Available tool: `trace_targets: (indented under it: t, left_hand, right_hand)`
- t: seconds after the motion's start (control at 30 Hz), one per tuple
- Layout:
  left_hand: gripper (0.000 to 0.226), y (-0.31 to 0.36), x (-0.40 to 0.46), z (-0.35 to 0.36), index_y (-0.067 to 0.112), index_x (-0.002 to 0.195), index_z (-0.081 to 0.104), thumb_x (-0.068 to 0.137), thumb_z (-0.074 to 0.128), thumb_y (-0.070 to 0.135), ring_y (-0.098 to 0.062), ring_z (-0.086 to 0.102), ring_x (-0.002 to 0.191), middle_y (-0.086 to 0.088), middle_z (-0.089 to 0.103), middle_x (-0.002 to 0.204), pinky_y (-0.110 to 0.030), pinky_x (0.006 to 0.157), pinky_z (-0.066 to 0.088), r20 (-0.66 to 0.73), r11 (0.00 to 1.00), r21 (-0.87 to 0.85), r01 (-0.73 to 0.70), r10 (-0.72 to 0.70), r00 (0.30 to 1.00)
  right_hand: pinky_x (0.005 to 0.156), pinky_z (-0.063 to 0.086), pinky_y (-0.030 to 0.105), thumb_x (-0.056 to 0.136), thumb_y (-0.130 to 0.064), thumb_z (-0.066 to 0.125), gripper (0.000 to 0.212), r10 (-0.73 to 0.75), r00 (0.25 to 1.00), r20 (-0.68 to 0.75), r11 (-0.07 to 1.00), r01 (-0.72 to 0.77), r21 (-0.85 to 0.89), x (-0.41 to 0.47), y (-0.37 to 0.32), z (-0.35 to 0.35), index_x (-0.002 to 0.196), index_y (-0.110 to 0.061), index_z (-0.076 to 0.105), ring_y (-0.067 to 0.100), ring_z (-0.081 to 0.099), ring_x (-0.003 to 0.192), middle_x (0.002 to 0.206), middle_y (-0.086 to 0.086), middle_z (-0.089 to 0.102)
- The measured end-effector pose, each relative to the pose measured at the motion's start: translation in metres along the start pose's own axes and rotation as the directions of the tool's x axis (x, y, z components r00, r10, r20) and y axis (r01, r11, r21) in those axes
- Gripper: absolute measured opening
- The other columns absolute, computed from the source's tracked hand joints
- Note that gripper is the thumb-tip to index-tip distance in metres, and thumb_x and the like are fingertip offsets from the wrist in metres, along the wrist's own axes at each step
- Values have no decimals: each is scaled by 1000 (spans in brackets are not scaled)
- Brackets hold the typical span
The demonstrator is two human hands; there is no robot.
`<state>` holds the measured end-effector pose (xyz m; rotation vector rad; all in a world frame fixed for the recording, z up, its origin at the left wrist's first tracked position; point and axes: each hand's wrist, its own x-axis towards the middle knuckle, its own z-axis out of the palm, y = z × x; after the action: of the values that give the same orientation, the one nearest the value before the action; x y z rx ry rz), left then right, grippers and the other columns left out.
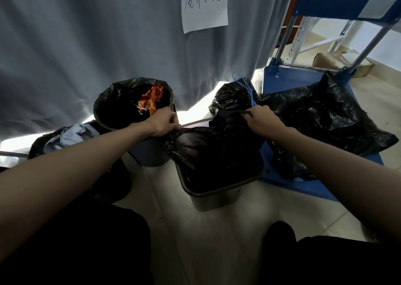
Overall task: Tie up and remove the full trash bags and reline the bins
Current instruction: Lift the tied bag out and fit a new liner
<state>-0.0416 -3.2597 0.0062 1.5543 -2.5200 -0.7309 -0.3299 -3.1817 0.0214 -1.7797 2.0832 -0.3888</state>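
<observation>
Head view: a person's left hand [163,122] and right hand [259,116] each pinch closed on an edge of a black liner [212,145], stretching it across the mouth of a square grey bin [213,194] on the tiled floor. Relining of this bin looks under way but unfinished; the liner is not yet folded over the rim. Behind it a tied bag [235,97] with a blue drawstring sits on the floor, and another black bag [325,119] lies on a blue cart [280,76], apparently already removed. A round bin [134,104] to the left holds red wrappers in an untied liner, so that job seems left.
</observation>
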Motion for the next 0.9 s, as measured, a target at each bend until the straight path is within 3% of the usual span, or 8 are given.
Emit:
trace_targets:
  t: [0.1, 0.17, 0.33, 0.47, 0.57, 0.67, 0.77, 0.9]
  left_hand:
    - [15, -6, 2, 1, 7, 80, 60, 93, 62, 14, -19, 60, 85, -10, 66, 91, -29, 75, 45, -83, 999, -40, 26, -29, 996]
    - [10, -9, 3, 2, 7, 84, 60, 93, 61, 12, -17, 60, 84, -7, 66, 90, -27, 73, 45, -141, 998, -63, 20, -29, 990]
    - [10, -12, 1, -5, 9, 86, 62, 87, 63, -1, -15, 64, 81, -3, 69, 86, -23, 74, 48, -217, 994, -104, -44, 20, 976]
    - [19, -12, -1, -10, 10, 85, 67, 88, 56, -5, -19, 63, 90, -5, 69, 92, -28, 81, 48, -207, 997, -49, -59, 48, 977]
    - [27, -12, -2, -9, 7, 89, 73, 86, 52, -10, -18, 62, 90, -6, 70, 94, -26, 80, 47, -213, 1000, -18, -18, 14, 977]
    - [28, -9, -1, -8, 8, 98, 75, 84, 58, -9, -15, 58, 84, -3, 65, 90, -27, 80, 47, -232, 999, 36, 28, -19, 973]
    - [27, -3, 1, -7, 9, 102, 75, 85, 61, -6, -12, 55, 84, 3, 61, 86, -21, 79, 42, -230, 995, 86, 58, -37, 973]
    - [24, 6, 4, -4, 10, 103, 76, 86, 62, 0, -21, 62, 98, -7, 71, 101, -31, 88, 48, -164, 987, 139, 79, -56, 985]
  right_hand:
    - [84, 52, 45, 98, -27, 51, 28, 12, 1000, 11, 1000, -12, 26, 2, 9, -2, 89, -4, 64, 38, 60, 93, 96, 19, 62]
    - [88, 52, 44, 92, -26, 62, 19, -13, 1000, 3, 999, 12, 53, 0, 15, -3, 101, -10, 68, 31, 62, 99, 102, 13, 66]
    - [83, 49, 32, 78, -18, 79, 26, -23, 997, -79, 972, 41, 232, 0, 21, -2, 101, -11, 69, 20, 60, 93, 97, 8, 66]
    - [76, 46, 24, 80, -4, 75, 37, -31, 976, -216, 890, 126, 439, 3, 16, -4, 104, -9, 48, 17, 59, 81, 90, 8, 66]
    - [86, 45, 34, 83, 4, 64, 34, -100, 958, -268, 885, 208, 415, 6, 11, -3, 96, -10, 36, 25, 62, 93, 94, 9, 68]
    - [85, 43, 32, 79, 13, 50, 23, -193, 947, -257, 895, 278, 350, 9, 4, 1, 85, -8, 43, 31, 59, 95, 94, 15, 64]
    - [87, 47, 42, 81, 9, 41, 30, -232, 938, -256, 943, 281, 176, 12, 3, 5, 74, -14, 59, 27, 57, 89, 92, 6, 61]
    - [87, 50, 44, 89, 2, 40, 38, -145, 962, -231, 986, 161, 51, 17, 4, 11, 95, -18, 72, 29, 59, 99, 110, 6, 63]
